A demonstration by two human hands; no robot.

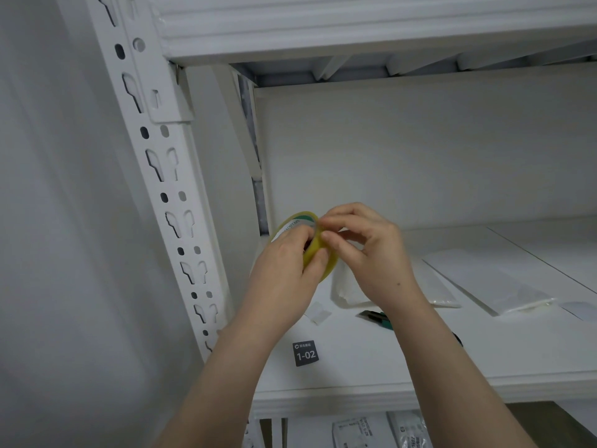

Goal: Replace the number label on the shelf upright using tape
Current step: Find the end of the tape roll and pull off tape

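The number label (306, 354), a dark tag reading 1-02, lies flat and loose near the front edge of the shelf (371, 367). It is not on the post, which we read as parked within reach until a strip of tape is ready. Just above it, we see the yellowish tape roll (329, 268) raised off the shelf between both hands. The left hand (284, 273) grips it, its fingers (318, 258) curled through the core and over the rim, apparently to steady the roll. The right hand (374, 253) closes thumb and fingertips (332, 236) in a pinch on the outer wrap, as one does when hunting for the free end. At this angle we cannot tell whether any tape has lifted. A small pale scrap (318, 312) rests on the shelf beside the left wrist. A green-and-black cutter (379, 317) lies under the right wrist, likely kept close for slicing the strip. Clear flat bags (484, 286) are spread farther back to the right. To the left rises the white shelf upright (168, 195), its slotted face bare where we can see it, and the label looks bound for there. Printed packets (361, 431) show on the level below. We judge the job to be at its tape-drawing stage, with the fixing yet to come.
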